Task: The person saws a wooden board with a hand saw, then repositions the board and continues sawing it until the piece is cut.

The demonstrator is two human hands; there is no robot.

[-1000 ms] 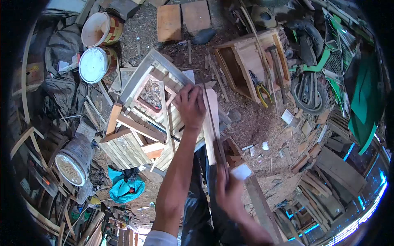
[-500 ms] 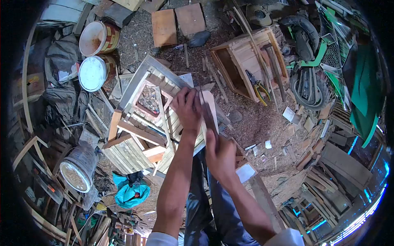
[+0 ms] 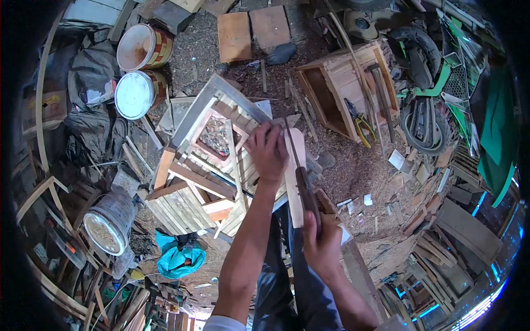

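Note:
My left hand [image 3: 268, 150] presses flat on the upper end of a pale wooden board [image 3: 295, 176] that lies across a slatted wooden crate [image 3: 210, 160]. My right hand [image 3: 323, 245] grips the wooden handle of a hand saw [image 3: 302, 179]. The saw's thin blade runs up along the board's edge to just beside my left fingers. My legs in dark trousers [image 3: 281, 276] show below the board.
An open wooden box [image 3: 345, 88] with pliers [image 3: 359, 124] lies at the right. Two buckets [image 3: 138, 71] stand upper left, a tipped bucket [image 3: 107, 220] lower left, and a teal cloth [image 3: 179, 256] below the crate. Scrap wood, boards and sawdust cover the ground.
My right hand pushed the saw up toward my left hand half a second ago, then drew back down the board. My left hand stayed pressed on the board.

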